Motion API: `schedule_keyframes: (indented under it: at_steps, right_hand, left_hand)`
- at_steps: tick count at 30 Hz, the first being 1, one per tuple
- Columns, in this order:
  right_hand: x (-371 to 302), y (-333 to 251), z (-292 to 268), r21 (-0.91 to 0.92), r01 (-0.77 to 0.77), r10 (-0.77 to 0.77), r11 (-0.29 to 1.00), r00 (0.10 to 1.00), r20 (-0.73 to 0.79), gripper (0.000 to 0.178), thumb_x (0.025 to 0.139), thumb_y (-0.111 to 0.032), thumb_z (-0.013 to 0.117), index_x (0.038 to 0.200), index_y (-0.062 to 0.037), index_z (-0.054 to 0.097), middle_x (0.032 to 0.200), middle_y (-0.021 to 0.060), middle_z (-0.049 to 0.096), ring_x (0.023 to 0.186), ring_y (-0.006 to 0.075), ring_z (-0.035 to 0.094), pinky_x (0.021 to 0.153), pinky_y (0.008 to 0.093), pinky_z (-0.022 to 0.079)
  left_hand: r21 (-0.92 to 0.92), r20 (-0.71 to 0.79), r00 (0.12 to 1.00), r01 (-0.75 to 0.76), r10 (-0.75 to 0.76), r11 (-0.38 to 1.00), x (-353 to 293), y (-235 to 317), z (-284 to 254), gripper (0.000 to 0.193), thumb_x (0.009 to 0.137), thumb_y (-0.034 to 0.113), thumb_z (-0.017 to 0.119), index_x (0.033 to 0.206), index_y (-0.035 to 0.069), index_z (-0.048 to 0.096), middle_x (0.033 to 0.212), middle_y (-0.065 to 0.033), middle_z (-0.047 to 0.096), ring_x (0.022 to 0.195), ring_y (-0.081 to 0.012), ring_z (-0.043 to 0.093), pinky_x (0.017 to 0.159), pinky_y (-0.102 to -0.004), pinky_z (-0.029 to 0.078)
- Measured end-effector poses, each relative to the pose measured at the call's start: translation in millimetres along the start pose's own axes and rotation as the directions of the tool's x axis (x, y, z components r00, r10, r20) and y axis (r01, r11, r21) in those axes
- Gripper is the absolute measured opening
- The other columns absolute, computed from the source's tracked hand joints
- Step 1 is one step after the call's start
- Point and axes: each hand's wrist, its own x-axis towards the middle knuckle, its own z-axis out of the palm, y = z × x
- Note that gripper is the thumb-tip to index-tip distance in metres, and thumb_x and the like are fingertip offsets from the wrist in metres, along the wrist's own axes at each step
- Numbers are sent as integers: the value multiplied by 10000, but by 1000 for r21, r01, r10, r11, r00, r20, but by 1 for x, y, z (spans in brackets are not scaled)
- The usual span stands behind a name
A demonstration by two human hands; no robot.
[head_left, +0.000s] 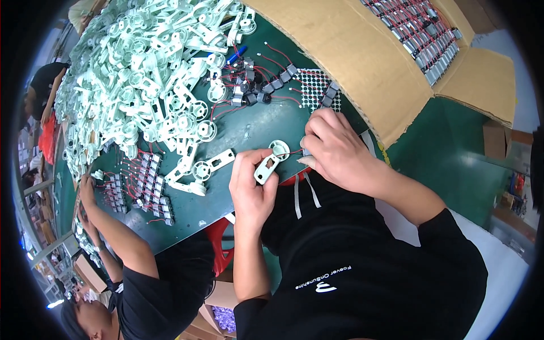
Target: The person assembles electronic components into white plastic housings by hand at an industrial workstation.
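Note:
My left hand (253,184) pinches a pale green plastic housing (265,171), with a round ring at its far end and a narrow arm with cut-outs. My right hand (337,146) is closed, fingertips together, just to the right of the housing. A small grey motor (306,152) shows partly between those fingers; most of it is hidden. From it a thin red wire (292,152) runs left to the ring of the housing. Beyond my right hand lies a sheet of round black pads (315,85) with a few grey motors on it.
A large heap of pale green housings (141,73) covers the far left of the green table (238,133). Wired motors (249,85) lie beyond my hands, with more rows (148,181) at left. An open cardboard box (362,62) stands far right. A co-worker's arm (122,226) reaches in at left.

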Motion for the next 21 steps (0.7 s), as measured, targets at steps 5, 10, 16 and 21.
schedule_keyframes:
  at_steps: [5,10,16,21]
  right_hand:
    - [7,7,-11,-19,121,-118,993,987,114,251,886,-84,837,1062,9,684,1265,152,602,1344,381,547,1102,493,467]
    - [25,17,-3,-182,139,-146,974,989,-25,217,909,-73,811,1086,7,714,1307,165,637,1384,392,550,1122,500,473]
    - [24,8,-19,-35,125,-130,991,974,-184,301,831,-97,900,1053,-3,719,1282,146,647,1302,389,586,1070,501,507]
    - [10,3,-11,-19,120,-120,993,992,35,383,756,-150,945,1035,-27,712,1370,144,612,1388,391,533,1120,526,471]
  left_hand:
    - [45,18,996,-85,84,995,-4,-2,-5,401,807,-78,749,1193,26,719,1129,-165,705,1020,-373,716,890,-440,584]
    - [45,22,996,-85,84,995,-5,-1,-6,405,795,-76,749,1187,20,719,1124,-167,707,1014,-377,715,889,-448,582]
    - [27,24,1000,-17,16,999,-6,5,-13,378,793,-61,743,1163,9,710,1092,-169,711,989,-379,716,883,-445,580]
    - [17,34,999,6,-7,1000,-5,10,-16,374,790,-57,747,1156,8,706,1084,-170,710,988,-381,714,884,-446,580]
